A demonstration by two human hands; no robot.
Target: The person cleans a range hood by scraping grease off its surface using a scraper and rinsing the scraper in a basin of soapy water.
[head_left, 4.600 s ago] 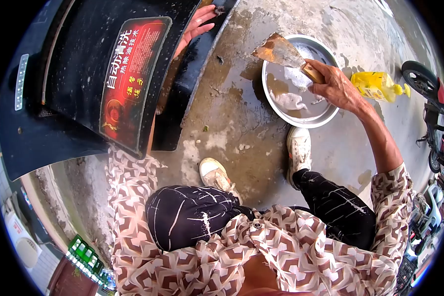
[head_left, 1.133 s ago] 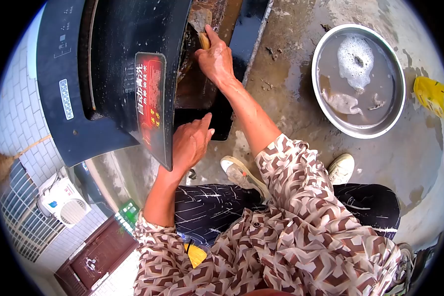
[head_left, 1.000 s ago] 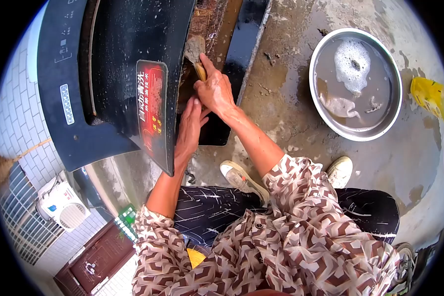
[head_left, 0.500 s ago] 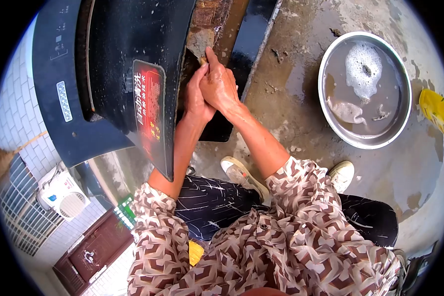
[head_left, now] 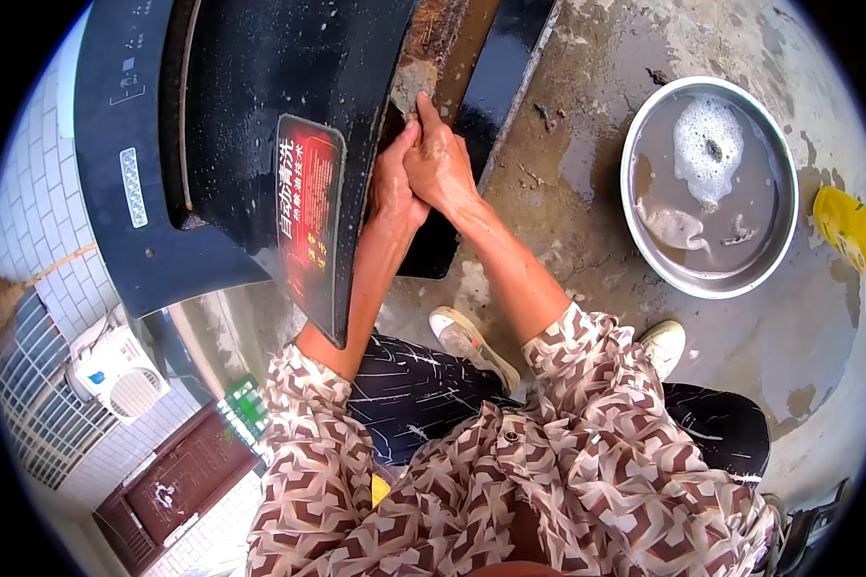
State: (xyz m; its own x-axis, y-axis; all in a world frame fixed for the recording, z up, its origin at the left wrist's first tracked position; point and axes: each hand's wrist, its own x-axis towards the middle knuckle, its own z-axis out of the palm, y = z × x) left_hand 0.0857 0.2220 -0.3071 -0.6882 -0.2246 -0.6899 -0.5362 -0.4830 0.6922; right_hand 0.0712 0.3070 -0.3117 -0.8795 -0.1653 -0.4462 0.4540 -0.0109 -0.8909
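- Head view: the right hand [head_left: 443,165] was closed on a scraper [head_left: 415,87], index finger stretched along toward the flat grey blade, with the handle mostly hidden.
- Left hand [head_left: 392,183] pressed against the right one; whether its own fingers gripped the handle could not be told.
- Scraper and hands were in the opening of a black range hood [head_left: 279,67], the blade over its grimy brown interior [head_left: 433,37].
- Left of the hands, a red sticker [head_left: 310,207] with Chinese characters covered part of the hood's panel.
- Well to the right, a round metal basin [head_left: 717,288] stood on the wet concrete floor [head_left: 587,231], holding murky water, white foam [head_left: 708,139] and a pale cloth [head_left: 675,228].
- Beside the basin's outer side was a yellow bottle [head_left: 840,226], partly cut off from view.
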